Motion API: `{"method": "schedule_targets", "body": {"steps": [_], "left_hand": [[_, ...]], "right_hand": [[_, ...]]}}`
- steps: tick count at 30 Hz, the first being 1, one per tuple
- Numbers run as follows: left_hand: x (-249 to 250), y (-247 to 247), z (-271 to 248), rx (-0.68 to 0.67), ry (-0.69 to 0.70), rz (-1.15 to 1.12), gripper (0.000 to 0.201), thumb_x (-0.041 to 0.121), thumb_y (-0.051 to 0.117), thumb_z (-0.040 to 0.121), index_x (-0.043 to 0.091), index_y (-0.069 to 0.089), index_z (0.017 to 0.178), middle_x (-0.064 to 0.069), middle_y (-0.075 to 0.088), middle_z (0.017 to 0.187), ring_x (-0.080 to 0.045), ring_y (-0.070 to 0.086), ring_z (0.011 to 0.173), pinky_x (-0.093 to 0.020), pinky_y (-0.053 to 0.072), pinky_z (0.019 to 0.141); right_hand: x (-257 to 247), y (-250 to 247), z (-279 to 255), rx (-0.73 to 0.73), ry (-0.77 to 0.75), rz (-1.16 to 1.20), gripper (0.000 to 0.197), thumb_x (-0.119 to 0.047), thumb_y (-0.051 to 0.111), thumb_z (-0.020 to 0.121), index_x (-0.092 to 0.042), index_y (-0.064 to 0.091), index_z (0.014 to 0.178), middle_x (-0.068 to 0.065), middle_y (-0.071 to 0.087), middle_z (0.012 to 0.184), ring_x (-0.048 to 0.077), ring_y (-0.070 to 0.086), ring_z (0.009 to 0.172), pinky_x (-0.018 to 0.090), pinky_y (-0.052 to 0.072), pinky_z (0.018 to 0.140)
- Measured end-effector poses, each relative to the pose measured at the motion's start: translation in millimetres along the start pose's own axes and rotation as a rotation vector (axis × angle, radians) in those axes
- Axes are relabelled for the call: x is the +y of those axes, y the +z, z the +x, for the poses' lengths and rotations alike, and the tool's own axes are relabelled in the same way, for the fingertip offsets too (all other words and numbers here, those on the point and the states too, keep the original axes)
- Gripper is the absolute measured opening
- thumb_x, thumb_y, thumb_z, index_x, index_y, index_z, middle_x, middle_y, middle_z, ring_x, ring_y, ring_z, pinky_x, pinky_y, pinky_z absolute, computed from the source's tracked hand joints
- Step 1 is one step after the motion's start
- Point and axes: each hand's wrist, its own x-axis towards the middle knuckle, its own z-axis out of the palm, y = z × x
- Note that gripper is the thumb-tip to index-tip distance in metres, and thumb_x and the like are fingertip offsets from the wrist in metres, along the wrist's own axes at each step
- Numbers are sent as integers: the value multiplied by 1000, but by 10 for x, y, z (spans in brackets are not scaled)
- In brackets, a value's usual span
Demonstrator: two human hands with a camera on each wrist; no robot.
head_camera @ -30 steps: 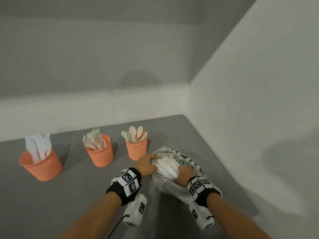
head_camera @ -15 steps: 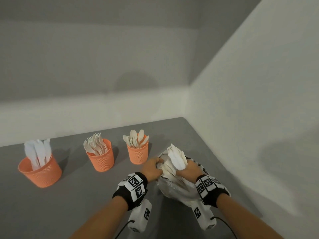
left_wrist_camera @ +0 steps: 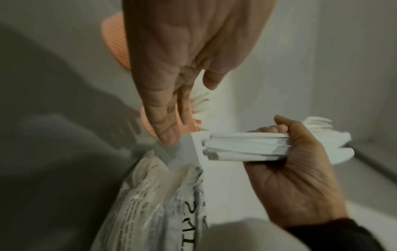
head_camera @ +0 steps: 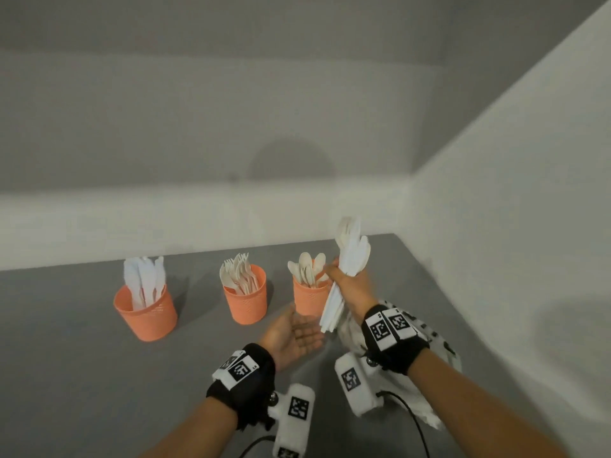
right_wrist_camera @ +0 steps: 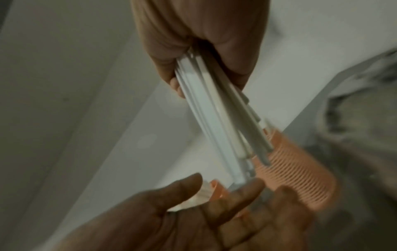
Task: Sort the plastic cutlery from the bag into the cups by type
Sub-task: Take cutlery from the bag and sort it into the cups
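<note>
The grey counter [head_camera: 82, 375] runs into a corner between pale walls. On it, near the right wall, lies the crumpled clear plastic bag [head_camera: 439, 345] with black print, partly hidden behind the right forearm. Three orange mesh cups stand in a row further back: the left cup [head_camera: 145, 312] holds white knives, the middle cup [head_camera: 245, 300] holds forks, and the right cup [head_camera: 309, 297] holds spoons. The right hand [head_camera: 350, 285] is raised above the bag, just beside the spoon cup, its grip closed around a bundle of white plastic cutlery [head_camera: 347, 266] held roughly upright, handles pointing down. The left hand [head_camera: 294, 332] sits below, palm up, fingers relaxed and spread, holding nothing, with its fingertips [left_wrist_camera: 169, 137] just beside the lower handle ends of the bundle.
</note>
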Motion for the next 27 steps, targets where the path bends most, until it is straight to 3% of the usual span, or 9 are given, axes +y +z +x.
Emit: {"method": "schedule_targets", "body": {"steps": [3, 6, 9, 12, 15, 17, 19, 22, 27], "left_hand": [[83, -185, -94, -4, -34, -224, 69, 51, 25, 97, -10, 47, 121, -27, 58, 109, -34, 59, 91, -40, 57, 71], [217, -329, -240, -19, 30, -311, 69, 50, 23, 97, -10, 50, 119, -22, 65, 95, -29, 61, 89, -37, 56, 71], [304, -477, -344, -50, 81, -195, 62, 50, 24, 97, 1, 56, 114, -12, 72, 78, -23, 61, 84, -34, 53, 70], [366, -684, -409, -44, 127, 75, 64, 65, 27, 87, 14, 58, 111, 1, 66, 80, -12, 59, 79, -27, 50, 69], [472, -851, -456, 5, 301, 323, 49, 54, 43, 89, 17, 54, 119, 6, 66, 102, -4, 60, 93, -21, 44, 83], [584, -951, -465, 70, 428, 368, 63, 42, 69, 78, 11, 46, 128, -3, 61, 120, -10, 58, 108, -22, 45, 90], [684, -1036, -436, 115, 488, 338, 78, 37, 82, 59, 7, 50, 124, -8, 64, 119, -17, 62, 108, -30, 48, 96], [791, -1150, -407, 213, 526, 268, 57, 24, 81, 63, 5, 62, 113, -13, 69, 111, -23, 66, 103, -41, 49, 98], [884, -1319, -430, 296, 539, 209, 8, 4, 68, 76, 7, 63, 81, -13, 68, 86, -28, 65, 87, -40, 53, 86]], "right_hand": [[88, 452, -89, 2, -25, 27, 17, -12, 71, 74, -15, 55, 73, 2, 57, 64, 12, 58, 57, 25, 53, 61], [214, 847, -214, -25, 0, 45, 18, -13, 72, 72, -15, 59, 83, 3, 59, 64, 17, 58, 60, 32, 52, 63], [286, 1109, -323, -47, 1, 83, 15, 1, 64, 80, -8, 58, 91, 1, 61, 70, 15, 60, 67, 24, 49, 63], [335, 1321, -355, -74, -3, 15, 17, 2, 60, 82, -10, 60, 94, -3, 63, 75, 11, 61, 71, 22, 50, 66], [435, 1521, -343, -69, -74, -111, 29, -20, 63, 77, -13, 60, 105, -1, 69, 86, 13, 66, 81, 30, 52, 75], [478, 1649, -385, -94, -94, -184, 38, -30, 55, 77, -9, 59, 109, 7, 70, 92, 17, 66, 83, 30, 53, 75], [482, 1741, -457, -118, -128, -268, 31, -20, 55, 86, -4, 58, 113, 14, 67, 103, 21, 63, 91, 20, 47, 70], [478, 1840, -559, -197, -185, -479, 30, -13, 54, 90, -8, 57, 120, 7, 64, 110, 23, 60, 103, 19, 39, 75], [550, 2048, -558, -322, -213, -484, 31, -13, 66, 79, -11, 60, 109, 2, 68, 98, 15, 63, 90, 22, 45, 73]]}}
